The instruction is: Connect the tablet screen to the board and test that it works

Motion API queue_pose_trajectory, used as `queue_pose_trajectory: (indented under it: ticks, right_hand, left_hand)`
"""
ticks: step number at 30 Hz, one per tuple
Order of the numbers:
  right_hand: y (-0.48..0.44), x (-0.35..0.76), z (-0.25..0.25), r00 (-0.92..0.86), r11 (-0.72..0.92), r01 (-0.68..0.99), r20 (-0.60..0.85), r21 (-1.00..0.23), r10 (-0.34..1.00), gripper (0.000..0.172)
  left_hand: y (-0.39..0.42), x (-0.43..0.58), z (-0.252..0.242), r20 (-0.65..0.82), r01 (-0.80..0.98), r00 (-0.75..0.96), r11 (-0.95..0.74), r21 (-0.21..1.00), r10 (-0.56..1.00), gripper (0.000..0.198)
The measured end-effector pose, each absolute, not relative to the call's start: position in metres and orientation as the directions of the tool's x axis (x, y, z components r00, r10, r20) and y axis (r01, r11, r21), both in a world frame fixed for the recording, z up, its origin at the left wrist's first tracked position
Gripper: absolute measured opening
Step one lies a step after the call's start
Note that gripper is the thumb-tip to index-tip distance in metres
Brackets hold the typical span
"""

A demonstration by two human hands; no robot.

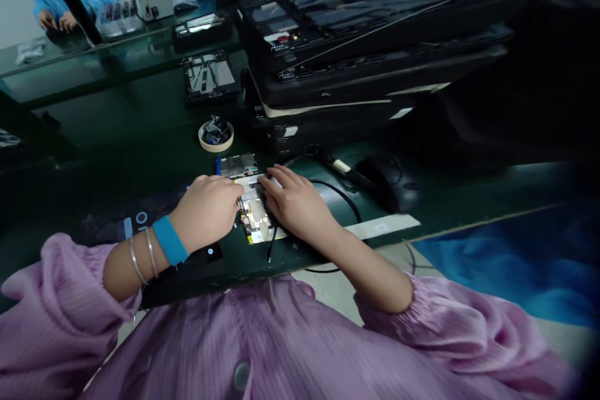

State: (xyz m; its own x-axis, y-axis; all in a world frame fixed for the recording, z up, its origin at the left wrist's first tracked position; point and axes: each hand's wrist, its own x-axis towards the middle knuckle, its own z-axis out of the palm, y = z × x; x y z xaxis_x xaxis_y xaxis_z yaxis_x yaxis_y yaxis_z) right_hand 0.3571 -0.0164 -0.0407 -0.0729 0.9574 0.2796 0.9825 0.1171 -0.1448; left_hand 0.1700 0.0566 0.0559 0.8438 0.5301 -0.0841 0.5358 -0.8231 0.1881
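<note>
Head view, left hand [205,212], right hand [295,201], on metal-shielded circuit board [253,215]

Left hand [204,212] and right hand [296,203] rest on a shielded circuit board [253,215] atop a green bench [140,131]

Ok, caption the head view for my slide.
Left hand and right hand work on a metal-shielded circuit board beside a masking-tape roll.

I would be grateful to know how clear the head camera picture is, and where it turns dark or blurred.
In the head view, the left hand and right hand are sharp and well lit, the stacked black cases sink into shadow, and the blue patch at lower right is blurred.
</note>
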Motion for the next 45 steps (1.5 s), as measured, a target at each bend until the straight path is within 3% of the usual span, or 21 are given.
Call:
queue_pose_trajectory:
  ticks: [5,8,11,18,25,28,30,34,38,41,45]
  right_hand:
    - [-0.013,0.333,-0.024,-0.023,0.094,0.962,0.267,-0.257,0.963,0.03]
    - [-0.009,0.313,-0.013,-0.005,0.065,0.943,0.182,-0.327,0.983,0.032]
    - [-0.005,0.298,-0.009,0.047,-0.015,0.95,0.096,-0.313,0.994,0.03]
    - [0.001,0.277,-0.012,0.08,-0.057,0.954,0.067,-0.295,0.995,0.033]
    - [-0.003,0.308,-0.006,0.091,-0.054,0.904,0.069,-0.423,0.993,0.039]
    - [-0.011,0.327,-0.001,0.167,-0.039,0.759,0.137,-0.65,0.976,0.024]
    - [-0.014,0.333,0.0,0.169,-0.026,0.61,0.099,-0.792,0.981,0.021]
    - [-0.015,0.331,0.0,0.092,-0.097,0.372,-0.068,-0.923,0.993,0.025]
    - [-0.014,0.33,-0.002,0.109,-0.116,0.222,-0.093,-0.968,0.99,0.029]
    - [-0.015,0.336,-0.007,0.151,-0.09,0.349,-0.039,-0.933,0.988,0.031]
    - [-0.019,0.344,-0.02,0.15,0.042,0.694,0.202,-0.719,0.968,0.015]
  left_hand:
    - [0.057,0.175,0.033,-0.101,0.549,0.836,-0.827,0.124,0.539,0.015]
    - [0.056,0.17,0.029,-0.084,0.539,0.842,-0.831,0.134,0.533,0.013]
    - [0.057,0.164,0.026,-0.06,0.486,0.874,-0.859,0.163,0.483,0.014]
    - [0.063,0.156,0.019,-0.03,0.449,0.891,-0.874,0.187,0.452,0.02]
    - [0.065,0.15,0.019,0.037,0.528,0.827,-0.797,0.293,0.561,0.014]
    - [0.065,0.147,0.021,0.115,0.519,0.773,-0.726,0.451,0.624,0.01]
    - [0.064,0.148,0.023,0.162,0.479,0.761,-0.713,0.511,0.628,0.009]
    - [0.057,0.156,0.027,0.206,0.454,0.762,-0.733,0.506,0.614,0.01]
    - [0.052,0.162,0.028,0.245,0.423,0.792,-0.792,0.44,0.559,0.006]
    - [0.055,0.161,0.027,0.262,0.421,0.818,-0.843,0.334,0.512,0.012]
    - [0.059,0.159,0.021,0.185,0.445,0.857,-0.872,0.202,0.48,0.023]
